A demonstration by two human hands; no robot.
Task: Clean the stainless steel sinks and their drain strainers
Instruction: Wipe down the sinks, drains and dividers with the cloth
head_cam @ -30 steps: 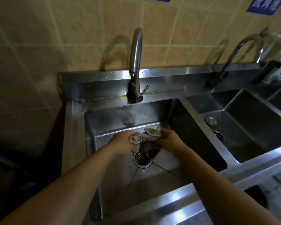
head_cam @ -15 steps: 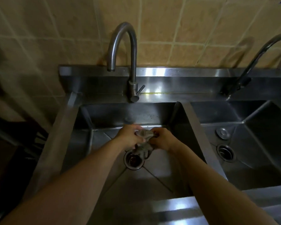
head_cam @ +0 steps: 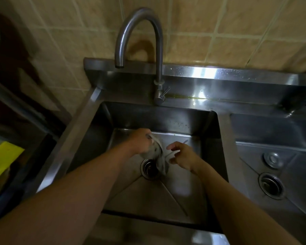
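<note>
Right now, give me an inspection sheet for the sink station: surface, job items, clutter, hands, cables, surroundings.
Surface: left sink, stainless, dark specks on its back wall; right sink beside it.
Job's things: grey cloth held over the open left drain; right drain open, with a strainer lying on the basin floor behind it. The strainer from the left drain is not visible.
Clutter: nothing seen in the basins.
Hands: left hand grips the cloth; right hand pinches its edge.
Cables: nothing seen.
Surroundings: gooseneck faucet, spout swung left, no water seen; tan tiled wall; yellow object at the left edge.
</note>
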